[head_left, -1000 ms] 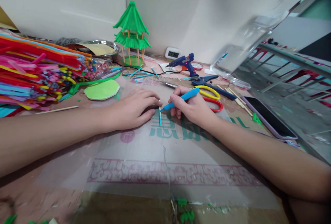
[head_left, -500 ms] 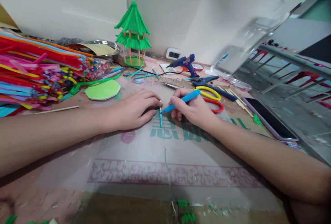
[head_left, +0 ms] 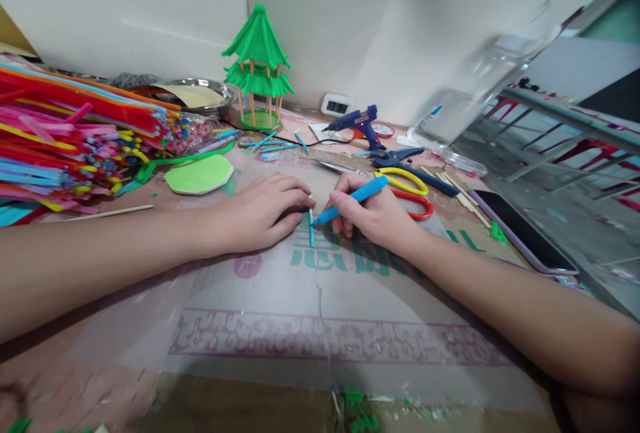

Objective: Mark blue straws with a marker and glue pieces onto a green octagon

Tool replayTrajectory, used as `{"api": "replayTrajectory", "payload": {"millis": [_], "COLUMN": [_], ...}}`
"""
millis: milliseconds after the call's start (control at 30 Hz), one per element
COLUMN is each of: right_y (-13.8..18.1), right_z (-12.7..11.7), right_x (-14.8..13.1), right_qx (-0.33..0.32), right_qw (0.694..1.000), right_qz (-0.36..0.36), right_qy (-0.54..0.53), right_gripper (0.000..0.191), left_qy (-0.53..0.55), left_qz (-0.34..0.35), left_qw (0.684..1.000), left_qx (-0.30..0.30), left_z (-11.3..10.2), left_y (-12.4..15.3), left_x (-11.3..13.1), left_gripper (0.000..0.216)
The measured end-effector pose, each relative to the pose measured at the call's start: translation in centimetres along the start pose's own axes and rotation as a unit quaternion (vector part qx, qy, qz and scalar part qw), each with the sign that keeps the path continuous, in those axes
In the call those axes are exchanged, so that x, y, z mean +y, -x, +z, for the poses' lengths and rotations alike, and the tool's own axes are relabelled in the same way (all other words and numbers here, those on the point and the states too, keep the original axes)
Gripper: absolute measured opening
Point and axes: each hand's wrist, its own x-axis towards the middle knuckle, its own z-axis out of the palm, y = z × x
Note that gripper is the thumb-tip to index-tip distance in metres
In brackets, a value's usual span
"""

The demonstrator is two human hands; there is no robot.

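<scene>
Between my hands a short thin wooden stick (head_left: 312,236), partly coloured blue, lies on the plastic sheet (head_left: 280,293). My left hand (head_left: 273,210) rests on the sheet, its fingertips closed on the stick's far end. In my right hand (head_left: 367,210) is a blue marker (head_left: 356,198), gripped like a pen. The marker's tip touches the stick near its middle. Scissors with yellow and red handles (head_left: 415,203) lie just behind my right hand, partly hidden by it.
At the back stands a green pagoda model (head_left: 259,76). Pipe cleaners (head_left: 75,133) are heaped at left beside a green octagonal card (head_left: 200,174). A glue gun (head_left: 363,121), pliers (head_left: 415,165), a clock (head_left: 335,105), blue sticks (head_left: 273,146) and a phone (head_left: 523,230) surround the work area.
The marker tip has shifted slightly along the stick toward me, with my right hand moving a little. My left hand stays in place.
</scene>
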Motion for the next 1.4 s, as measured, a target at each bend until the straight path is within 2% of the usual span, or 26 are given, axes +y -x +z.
{"api": "replayTrajectory", "payload": {"millis": [100,333,600,800,1033,1267,1400], "right_y": [0.01,-0.46,-0.56,-0.09,-0.44,-0.09,-0.2], "right_z": [-0.06,-0.05,0.01,-0.05,0.01,-0.09,-0.04], "right_x": [0.0,0.2,0.25,0.07,0.3,0.26,0.23], "right_qx": [-0.005,0.055,0.039,-0.013,0.035,-0.016,0.011], "right_qw": [1.0,0.998,0.999,1.0,0.999,1.0,1.0], "right_qz": [0.001,-0.021,-0.016,0.003,-0.012,-0.01,-0.013], "right_qy": [0.001,-0.003,-0.005,-0.018,-0.012,-0.004,-0.009], "right_gripper": [0.028,0.035,0.035,0.032,0.03,0.027,0.03], "left_qy": [-0.002,-0.01,-0.008,-0.006,-0.007,-0.01,-0.009], "left_qz": [-0.002,-0.003,-0.008,-0.002,-0.007,-0.002,-0.006], "left_qw": [1.0,1.0,1.0,1.0,1.0,1.0,1.0], "left_qx": [-0.002,-0.009,-0.007,-0.006,-0.006,0.0,0.002], "left_z": [-0.05,-0.19,-0.1,-0.09,-0.17,-0.12,-0.02], "left_y": [0.0,-0.03,-0.05,-0.04,-0.07,0.02,-0.01], "left_x": [0.05,0.06,0.06,-0.04,0.04,0.07,0.08], "left_gripper": [0.029,0.029,0.028,0.03,0.028,0.028,0.028]}}
